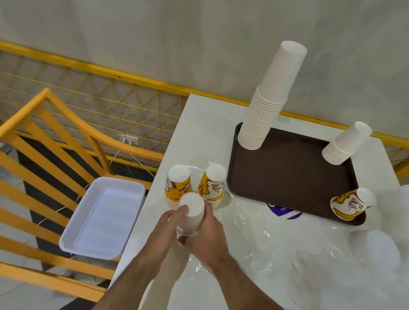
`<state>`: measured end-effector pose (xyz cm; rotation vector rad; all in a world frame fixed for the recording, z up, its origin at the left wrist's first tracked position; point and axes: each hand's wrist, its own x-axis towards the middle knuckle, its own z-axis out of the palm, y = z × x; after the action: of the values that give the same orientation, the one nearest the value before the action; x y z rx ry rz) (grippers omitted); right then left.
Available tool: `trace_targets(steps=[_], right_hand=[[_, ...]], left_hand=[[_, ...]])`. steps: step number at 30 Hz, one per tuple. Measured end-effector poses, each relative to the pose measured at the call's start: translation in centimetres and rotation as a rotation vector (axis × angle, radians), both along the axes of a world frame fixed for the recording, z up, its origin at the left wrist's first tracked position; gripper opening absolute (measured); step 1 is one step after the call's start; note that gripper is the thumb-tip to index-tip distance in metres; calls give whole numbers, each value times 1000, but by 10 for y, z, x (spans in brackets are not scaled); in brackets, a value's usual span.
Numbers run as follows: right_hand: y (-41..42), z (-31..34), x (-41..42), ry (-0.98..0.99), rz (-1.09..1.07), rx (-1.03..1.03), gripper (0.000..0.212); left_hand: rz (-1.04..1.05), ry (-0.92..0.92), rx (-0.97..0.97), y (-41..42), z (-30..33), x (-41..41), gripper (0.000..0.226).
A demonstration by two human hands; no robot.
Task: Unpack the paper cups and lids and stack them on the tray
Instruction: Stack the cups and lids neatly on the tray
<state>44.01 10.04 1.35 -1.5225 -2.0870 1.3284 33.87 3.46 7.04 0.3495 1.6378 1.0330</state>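
A small stack of white paper cups (190,214) stands upside down near the table's left edge. My left hand (168,232) and my right hand (208,233) both grip it from the sides. Just behind it two yellow printed cups (178,183) (212,183) stand upside down on clear plastic wrap (252,232). The brown tray (290,179) carries a tall stack of white cups (267,103) at its far left corner, a shorter stack (344,146) at its far right, and one yellow printed cup (351,203) at its near right corner. White lids (384,250) lie at the table's right.
The white table (201,133) stands against a yellow mesh railing (79,89). A white rectangular tub (104,216) sits on a yellow slatted chair (35,168) left of the table. A blue sticker (284,211) shows near the tray's front edge.
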Motion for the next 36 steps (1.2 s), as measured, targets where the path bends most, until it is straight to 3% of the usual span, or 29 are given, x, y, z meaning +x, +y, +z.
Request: trace_targets(steps=[2, 4, 11, 18, 23, 27, 31, 36], right_hand=[[0, 0, 0, 9, -26, 10, 97], [0, 1, 2, 32, -39, 2, 98], [2, 8, 14, 106, -122, -30, 98], [6, 33, 38, 267, -105, -163, 88], [15, 57, 66, 374, -190, -160, 65], [42, 76, 98, 384, -277, -125, 70], [90, 93, 135, 357, -339, 14, 90], [172, 112, 178, 325, -519, 236, 93]], left_hand=[[-14, -29, -7, -1, -3, 0, 79], [5, -77, 15, -2, -4, 0, 83], [220, -184, -3, 2, -9, -8, 57], [68, -85, 45, 0, -8, 4, 27], [43, -56, 130, 12, 6, 32, 27], [-23, -65, 220, 36, 27, 62, 23], [-167, 98, 278, 76, 34, 89, 30], [-521, 549, 273, 138, 12, 119, 45]])
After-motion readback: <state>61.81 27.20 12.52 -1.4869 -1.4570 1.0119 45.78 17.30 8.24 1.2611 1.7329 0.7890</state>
